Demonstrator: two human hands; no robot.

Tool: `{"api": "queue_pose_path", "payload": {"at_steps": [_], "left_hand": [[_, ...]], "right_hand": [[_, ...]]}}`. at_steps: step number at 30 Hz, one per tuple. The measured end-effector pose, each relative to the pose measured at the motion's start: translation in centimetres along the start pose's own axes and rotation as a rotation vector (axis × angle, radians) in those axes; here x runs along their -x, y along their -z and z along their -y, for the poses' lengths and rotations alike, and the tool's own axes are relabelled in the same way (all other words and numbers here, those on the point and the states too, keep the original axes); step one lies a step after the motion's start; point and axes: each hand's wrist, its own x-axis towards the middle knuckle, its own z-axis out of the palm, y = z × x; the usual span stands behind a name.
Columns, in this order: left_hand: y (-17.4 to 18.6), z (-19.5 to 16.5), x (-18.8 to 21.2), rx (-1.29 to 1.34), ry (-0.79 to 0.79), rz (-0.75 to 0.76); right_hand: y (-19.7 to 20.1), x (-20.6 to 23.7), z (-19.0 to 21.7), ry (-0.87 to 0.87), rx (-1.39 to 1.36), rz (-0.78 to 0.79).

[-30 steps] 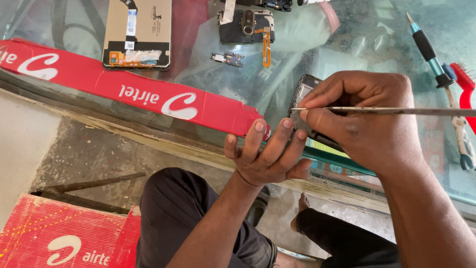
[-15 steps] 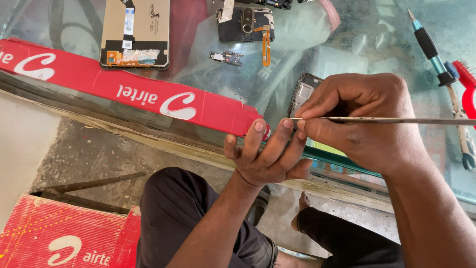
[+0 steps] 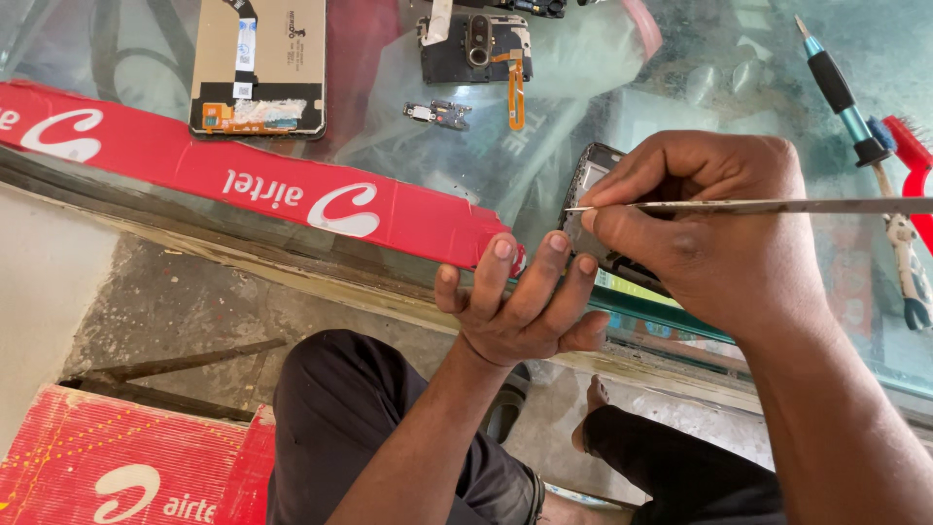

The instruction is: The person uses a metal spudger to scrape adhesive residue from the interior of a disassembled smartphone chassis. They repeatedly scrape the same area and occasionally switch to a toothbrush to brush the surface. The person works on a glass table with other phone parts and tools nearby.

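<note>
Nearest, left hand (image 3: 520, 311) palm up, fingers spread, propping the dark phone frame (image 3: 591, 194) at the glass worktop (image 3: 700, 58) edge. Just beyond, right hand (image 3: 714, 233) pinched shut on thin metal tweezers (image 3: 768, 206), long axis level, tip leftward on the frame.

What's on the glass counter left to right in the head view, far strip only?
Phone screen panel lying back-up → small loose connector board → dark camera frame part with orange flex cable → teal-and-black screwdriver → red brush.
</note>
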Motion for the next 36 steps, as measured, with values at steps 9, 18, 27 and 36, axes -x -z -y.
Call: {"api": "queue_pose_path", "payload": {"at_steps": [9,18,27,36], "left_hand": [[0.4,0.1,-0.3,0.016,-0.004,0.008],[0.3,0.0,-0.4,0.024,0.004,0.012],[0.2,0.1,-0.1,0.042,0.019,0.015],[-0.6,0.0,0.8,0.031,0.012,-0.037]], "right_hand": [[0.0,0.1,-0.1,0.017,0.010,-0.016],[-0.1,-0.2,0.3,0.018,0.022,-0.014],[-0.1,-0.3,0.2,-0.160,-0.045,-0.044],[-0.1,0.1,0.3,-0.024,-0.025,0.051]]}}
